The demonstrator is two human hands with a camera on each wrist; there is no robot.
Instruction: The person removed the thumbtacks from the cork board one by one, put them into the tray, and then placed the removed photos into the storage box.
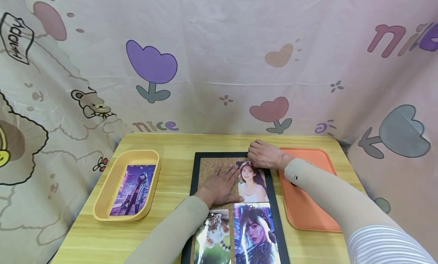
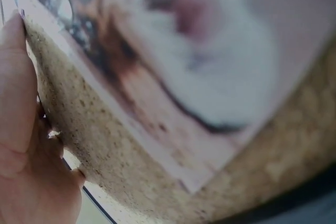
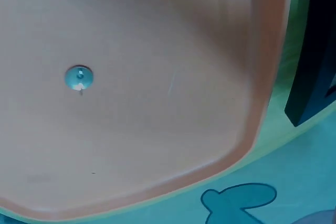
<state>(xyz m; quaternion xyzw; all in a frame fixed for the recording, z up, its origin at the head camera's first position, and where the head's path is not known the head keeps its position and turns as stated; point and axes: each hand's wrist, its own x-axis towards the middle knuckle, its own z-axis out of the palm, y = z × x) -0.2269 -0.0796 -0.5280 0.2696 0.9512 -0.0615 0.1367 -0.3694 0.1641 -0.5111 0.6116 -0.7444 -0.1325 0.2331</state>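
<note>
My left hand [image 1: 220, 185] lies spread on the cork board [image 1: 207, 166], its fingertips at the left edge of a photo of a person in a white top [image 1: 253, 186]. My right hand [image 1: 266, 154] has its fingers bent down over the photo's top edge, near the board's upper right corner; what is under those fingers is hidden. Below are a tiger photo [image 1: 219, 237] and a neon-coloured portrait photo [image 1: 256, 233], side by side on the cork. In the left wrist view, the thumb side of the hand shows beside a blurred photo [image 2: 152, 93].
An orange tray [image 1: 304, 203] is right of the board's black frame [image 1: 280, 226]; a clear thumbtack [image 3: 79, 78] lies in it. At the left, a yellow tray [image 1: 99, 210] holds a purple city-scene photo [image 1: 135, 190]. A patterned curtain [image 1: 205, 66] hangs behind the table.
</note>
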